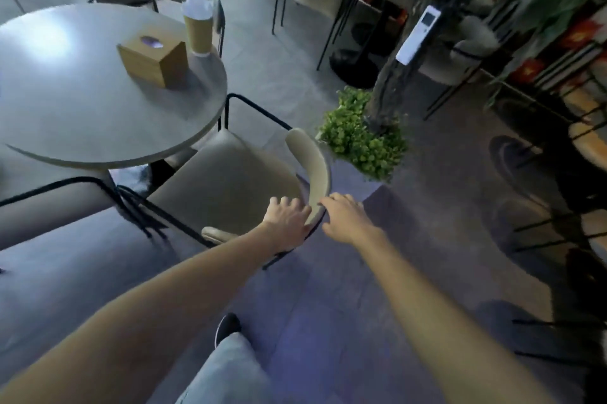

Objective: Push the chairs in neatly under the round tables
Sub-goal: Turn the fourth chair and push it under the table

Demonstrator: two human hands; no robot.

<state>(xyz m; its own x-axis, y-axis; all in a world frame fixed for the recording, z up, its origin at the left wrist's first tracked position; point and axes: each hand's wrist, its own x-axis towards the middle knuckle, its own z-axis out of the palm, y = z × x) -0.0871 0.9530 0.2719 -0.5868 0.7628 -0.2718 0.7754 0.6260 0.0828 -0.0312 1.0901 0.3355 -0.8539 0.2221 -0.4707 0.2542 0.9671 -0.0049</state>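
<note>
Both hands on the chair backrest, so the push should go square toward the round table. Your left hand curls its fingers over the backrest's inner face; your right hand grasps the outer face, thumb on the rim. The seat lies ahead of your fingers, its front corner apparently just under the tabletop

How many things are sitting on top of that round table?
2. A wooden tissue box sits right of centre on the round table; a paper cup holding napkins stands just behind it. The table's left edge is cut off, so more may be hidden.
</note>
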